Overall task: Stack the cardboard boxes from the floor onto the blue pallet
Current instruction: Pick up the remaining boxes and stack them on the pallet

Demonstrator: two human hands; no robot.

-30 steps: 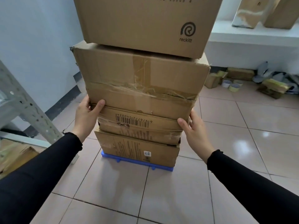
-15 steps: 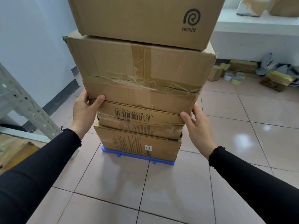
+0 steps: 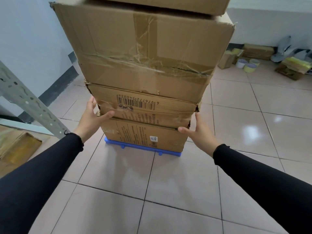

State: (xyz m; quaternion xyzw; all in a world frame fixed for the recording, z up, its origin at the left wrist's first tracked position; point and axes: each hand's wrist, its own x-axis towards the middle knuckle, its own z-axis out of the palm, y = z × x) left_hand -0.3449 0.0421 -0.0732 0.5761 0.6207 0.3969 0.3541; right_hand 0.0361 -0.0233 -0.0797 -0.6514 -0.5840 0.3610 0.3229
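Note:
Several cardboard boxes stand stacked on the blue pallet [image 3: 135, 148], of which only the front edge shows. From the bottom up: a printed box [image 3: 135, 136], a flatter barcode box [image 3: 168, 114], a large taped box [image 3: 143, 56] and the underside of a top box [image 3: 168, 4]. My left hand [image 3: 91, 119] lies flat against the barcode box's left corner, thumb on its lower front edge. My right hand [image 3: 200, 134] rests against the right side where the barcode box meets the bottom box, fingers spread. Neither hand wraps around a box.
A perforated grey metal shelf post [image 3: 25, 102] slants at the left, with flattened cardboard [image 3: 15, 146] on the floor beneath it. At the back right lie tape rolls [image 3: 248, 64], small boxes [image 3: 293, 68] and other clutter along the wall. Tiled floor spreads in front of the pallet.
Both hands have slid down from the seam under the large taped box to the lower edge of the barcode box. The view has tilted down and come closer to the stack.

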